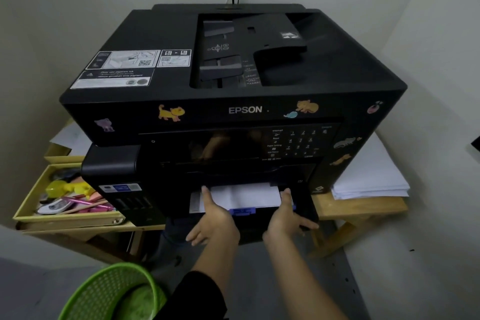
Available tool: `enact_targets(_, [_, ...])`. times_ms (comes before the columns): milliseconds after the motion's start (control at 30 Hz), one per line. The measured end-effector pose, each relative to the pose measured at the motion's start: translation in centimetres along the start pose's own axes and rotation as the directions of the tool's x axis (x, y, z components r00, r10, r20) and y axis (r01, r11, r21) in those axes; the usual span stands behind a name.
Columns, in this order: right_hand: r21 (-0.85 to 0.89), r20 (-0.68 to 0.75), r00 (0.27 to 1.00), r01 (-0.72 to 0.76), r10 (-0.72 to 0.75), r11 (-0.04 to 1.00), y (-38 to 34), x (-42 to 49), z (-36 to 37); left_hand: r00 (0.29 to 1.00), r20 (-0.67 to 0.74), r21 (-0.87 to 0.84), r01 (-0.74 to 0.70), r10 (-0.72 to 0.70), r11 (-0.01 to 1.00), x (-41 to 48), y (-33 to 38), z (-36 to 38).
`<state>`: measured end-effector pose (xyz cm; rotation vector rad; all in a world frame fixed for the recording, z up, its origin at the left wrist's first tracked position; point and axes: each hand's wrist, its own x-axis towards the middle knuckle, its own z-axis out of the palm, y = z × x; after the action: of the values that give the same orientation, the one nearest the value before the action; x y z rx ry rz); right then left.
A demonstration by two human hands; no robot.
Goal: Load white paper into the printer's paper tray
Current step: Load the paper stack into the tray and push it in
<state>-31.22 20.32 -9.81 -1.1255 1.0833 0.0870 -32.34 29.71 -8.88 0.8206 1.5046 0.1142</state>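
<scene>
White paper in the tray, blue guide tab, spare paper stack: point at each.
white paper [246,195], head view, middle of top sheet
blue guide tab [242,212], head view, its front face
spare paper stack [371,174], head view, top sheet

A black sleeve [197,296] covers the upper left forearm. The right forearm [306,275] is uncovered. The left hand [215,223] and right hand [285,221] are bare.

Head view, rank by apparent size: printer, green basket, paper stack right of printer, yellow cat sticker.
1. printer, by far.
2. green basket, but near the camera and cropped by the frame.
3. paper stack, partly hidden behind the printer; order with the basket unsure.
4. yellow cat sticker.
</scene>
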Motion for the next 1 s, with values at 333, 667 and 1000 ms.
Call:
enact_targets(333, [0.202,0.127,0.992,-0.031,0.005,0.979,-1.9,1.1,2.5,0.995,0.056,-0.149,-0.074,0.083,0.986,0.8,1.5,2.4])
enact_targets(667, [0.253,0.226,0.974,-0.050,-0.009,0.966,-2.4,1.2,2.7,0.983,0.111,-0.186,-0.124,0.146,0.975,1.0,1.4,2.8])
enact_targets(1000, [0.262,0.221,0.975,-0.064,0.004,0.963,-3.1,1.5,2.8,0.976,0.175,-0.309,-0.074,0.133,0.948,0.7,1.5,2.5])
